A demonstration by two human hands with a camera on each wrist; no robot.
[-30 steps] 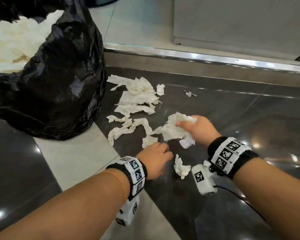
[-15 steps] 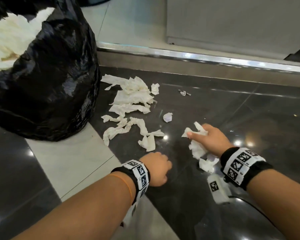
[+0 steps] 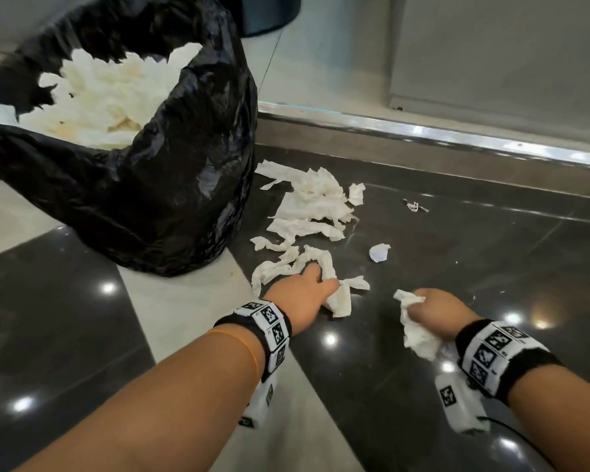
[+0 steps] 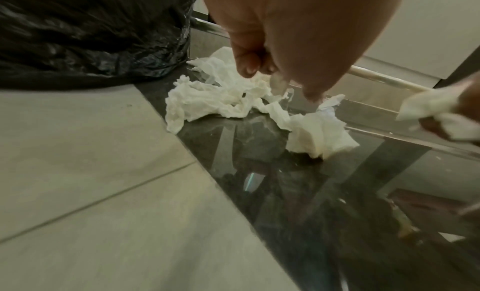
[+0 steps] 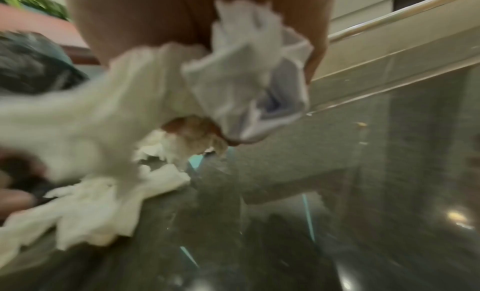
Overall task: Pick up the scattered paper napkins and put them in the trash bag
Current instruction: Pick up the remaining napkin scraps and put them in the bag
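A black trash bag [image 3: 171, 172] stands at the upper left, its open top full of white napkins. Scattered paper napkins [image 3: 315, 207] lie on the dark floor just right of the bag. My left hand [image 3: 324, 277] reaches onto the nearest napkin strip [image 3: 322, 258], its fingers [image 4: 279, 84] pointing down at the paper without closing on it. My right hand [image 3: 419, 301] grips a crumpled wad of napkins [image 3: 418, 332], which fills the blurred right wrist view as napkins [image 5: 182, 86]. A small crumpled piece [image 3: 379, 252] lies between the pile and my right hand.
A tiny paper scrap [image 3: 415, 206] lies farther back on the dark tiles. A raised step with a shiny metal edge [image 3: 457, 136] runs across behind the napkins. Light floor tiles [image 3: 184, 301] lie under my left forearm beside the bag.
My left hand has moved forward onto the nearest napkin strip. My right hand has drawn back toward me with its wad. The view now takes in the bag's open top.
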